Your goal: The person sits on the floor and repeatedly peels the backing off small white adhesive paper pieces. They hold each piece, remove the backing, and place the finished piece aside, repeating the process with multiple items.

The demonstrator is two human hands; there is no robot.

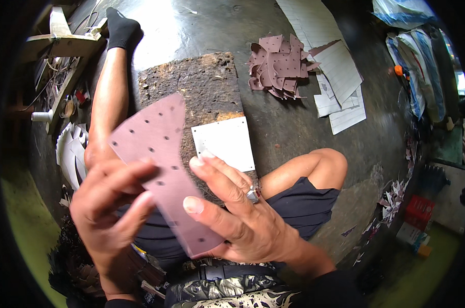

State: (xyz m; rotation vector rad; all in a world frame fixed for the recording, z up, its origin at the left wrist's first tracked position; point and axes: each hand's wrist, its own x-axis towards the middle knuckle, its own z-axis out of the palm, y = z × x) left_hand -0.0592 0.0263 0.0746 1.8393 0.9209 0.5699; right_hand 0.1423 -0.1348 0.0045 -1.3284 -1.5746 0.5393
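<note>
My left hand (109, 200) pinches a mauve dotted sheet piece (165, 149) by its left edge, between thumb and fingers. The piece is tilted, has one curved side and is slightly smeared by motion. My right hand (248, 220), with a ring on one finger, is at the lower end of the piece. Its fingers reach out along the front, and the lower corner runs in between forefinger and thumb, the thumb partly hidden. Beyond the right fingertips, a white square plate (227, 141) with small holes near its corners lies on a rough, worn block (206, 77).
A loose pile of similar mauve pieces (278, 64) lies on the dark floor to the right of the block. Past it are white lined sheets (340, 77). My bent leg (304, 169) flanks the block at right, my outstretched leg (109, 92) at left. Scraps (394, 197) lie far right.
</note>
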